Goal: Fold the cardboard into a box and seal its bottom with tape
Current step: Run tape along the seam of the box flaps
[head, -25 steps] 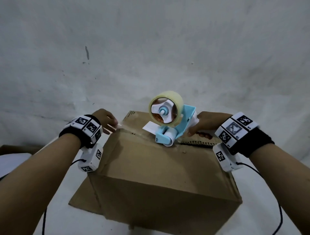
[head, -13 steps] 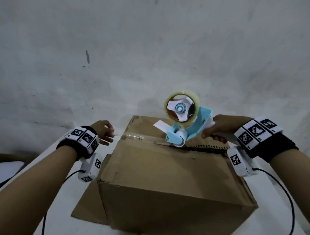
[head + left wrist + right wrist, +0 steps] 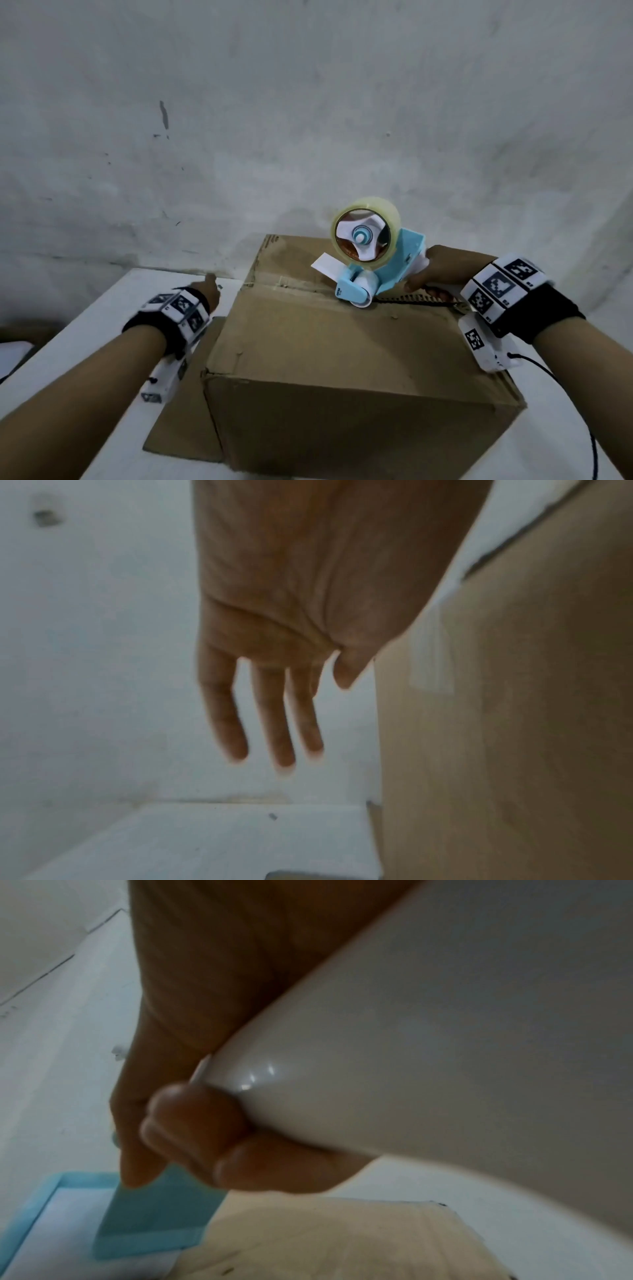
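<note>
A brown cardboard box (image 3: 329, 346) stands on the white table (image 3: 113, 301) with its closed flaps facing up. My right hand (image 3: 442, 270) grips the white handle (image 3: 428, 1042) of a light-blue tape dispenser (image 3: 373, 270) carrying a roll of clear tape (image 3: 364, 234). The dispenser's front roller rests on the flap seam near the box's middle. A strip of clear tape (image 3: 284, 282) lies along the seam to the left edge. My left hand (image 3: 209, 291) hangs beside the box's left side (image 3: 496, 723), fingers (image 3: 274, 723) straight and holding nothing.
A flat sheet of cardboard (image 3: 185, 414) lies on the table under the box's left side. A grey plastered wall (image 3: 308, 120) rises right behind the table. Cables run from both wrist cameras.
My left hand has let go of the tape end and dropped down beside the box with fingers straight. The dispenser has moved rightward along the seam, laying tape behind it.
</note>
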Tool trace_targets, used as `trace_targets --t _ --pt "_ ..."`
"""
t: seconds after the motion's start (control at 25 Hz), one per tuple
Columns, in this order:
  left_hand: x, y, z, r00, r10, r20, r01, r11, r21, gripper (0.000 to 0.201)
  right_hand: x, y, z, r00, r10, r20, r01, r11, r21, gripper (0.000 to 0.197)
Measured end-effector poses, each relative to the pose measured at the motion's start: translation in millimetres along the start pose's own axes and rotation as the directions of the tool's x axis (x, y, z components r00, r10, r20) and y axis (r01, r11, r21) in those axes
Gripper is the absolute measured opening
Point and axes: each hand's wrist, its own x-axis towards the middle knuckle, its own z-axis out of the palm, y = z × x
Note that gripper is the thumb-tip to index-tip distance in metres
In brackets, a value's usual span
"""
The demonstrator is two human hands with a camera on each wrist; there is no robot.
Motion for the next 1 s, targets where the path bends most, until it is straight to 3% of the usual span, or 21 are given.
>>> trace_targets --t 0.04,0.08,0.16,0.2,0.28,0.36,0.4,0.52,0.6,0.68,0.72,0.8,0.88,1.0 --pt "1.3 1.7 -9.9 0.999 0.034 -0.018 -0.035 0.999 -0.041 0.042 1.2 0.5 -0.3 1.0 0.013 0.002 -0.013 1.0 0.01 0.016" --pt "-0.6 5.9 -16.9 0.998 0.054 0.021 -0.049 0.978 -0.204 0.039 1.9 0.3 -0.1 1.0 0.022 0.005 -0.022 1.0 0.017 0.017" --pt "-5.8 18.3 -20.7 0.975 0.172 0.139 -0.138 0.965 -0.223 0.037 2.2 -1.5 -0.4 1.0 0.026 0.009 -0.026 1.0 0.015 0.016" --pt "-8.8 28.6 -19.8 0.945 0.231 0.232 -0.211 0.972 -0.105 0.037 2.5 -2.1 1.0 1.0 0.024 0.01 -0.024 1.0 0.009 0.016" --pt "-14.8 35.8 -1.6 0.907 0.175 0.382 -0.273 0.937 0.219 0.05 3.5 -2.9 3.9 1.0 0.02 -0.003 -0.02 1.0 0.004 0.016" --pt "-16.2 34.0 12.2 0.943 0.146 0.299 -0.274 0.848 0.453 0.06 4.8 -0.2 7.4 1.0 0.002 -0.016 -0.002 1.0 0.018 0.022" --pt "-14.6 34.6 7.2 0.94 0.137 0.314 -0.281 0.832 0.478 0.062 4.7 1.9 8.3 1.0 -0.013 -0.016 0.014 0.999 0.034 0.025" --pt "-30.8 57.8 -31.9 0.924 0.147 0.352 -0.274 0.898 0.344 0.06 4.6 7.6 6.2 1.0 -0.02 0.001 0.019 0.995 0.095 0.022" --pt "-43.8 80.8 -51.4 0.933 0.261 0.247 -0.295 0.949 0.111 0.053 7.0 9.8 3.8 0.999 0.008 0.031 -0.012 0.99 0.143 0.022" --pt "-55.2 83.6 -46.4 0.9 0.409 0.151 -0.427 0.897 0.115 0.047 10.5 11.6 -0.3 0.998 0.001 0.061 -0.009 0.992 0.122 0.027" --pt "-56.2 84.3 -33.9 0.866 0.466 0.184 -0.496 0.846 0.193 0.044 11.1 12.7 -2.1 0.997 -0.012 0.075 0.005 0.995 0.095 0.025" --pt "-56.7 111.7 3.5 0.878 0.384 0.287 -0.476 0.771 0.424 0.042 12.1 15.5 -3.9 0.996 -0.048 0.076 0.04 0.994 0.101 0.016" --pt "-64.5 116.6 43.4 0.88 0.306 0.364 -0.473 0.633 0.612 0.048 14.6 19.9 -5.6 0.994 -0.075 0.076 0.062 0.986 0.157 0.017" --pt "-81.9 120.7 71.2 0.925 0.167 0.34 -0.359 0.677 0.643 0.065 18.4 25.2 -4.9 0.986 -0.123 0.112 0.101 0.977 0.187 0.024"
